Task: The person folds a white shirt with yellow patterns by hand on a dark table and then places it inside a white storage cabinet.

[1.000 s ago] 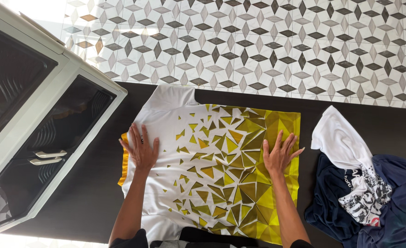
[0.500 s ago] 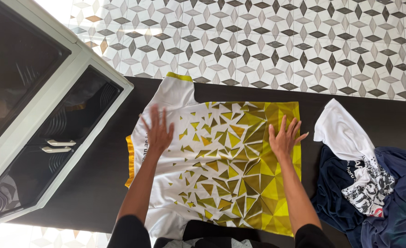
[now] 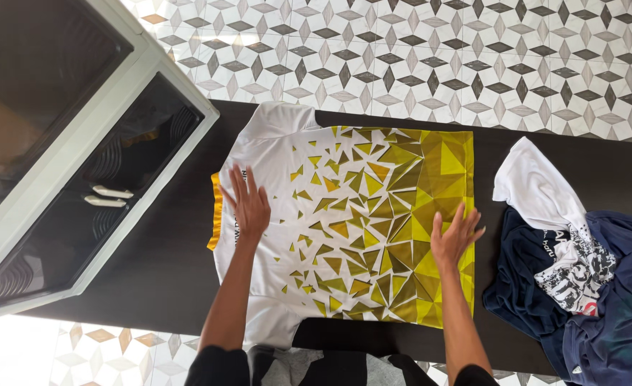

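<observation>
Hands flat, fingers spread: left hand [image 3: 248, 207], right hand [image 3: 453, 237] pressing white-yellow jersey [image 3: 351, 214] on dark counter [image 3: 165, 257].

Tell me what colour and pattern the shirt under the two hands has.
The shirt is white with yellow triangles that grow denser toward one side; the head view shows it.

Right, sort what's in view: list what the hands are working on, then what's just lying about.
In hand:
- white and yellow jersey, spread flat on the dark table
- left hand, flat on its white part
- right hand, flat on its yellow part

Lying about:
- heap of white and navy clothes, right of the jersey
- white-framed cabinet with dark glass, at left
</observation>
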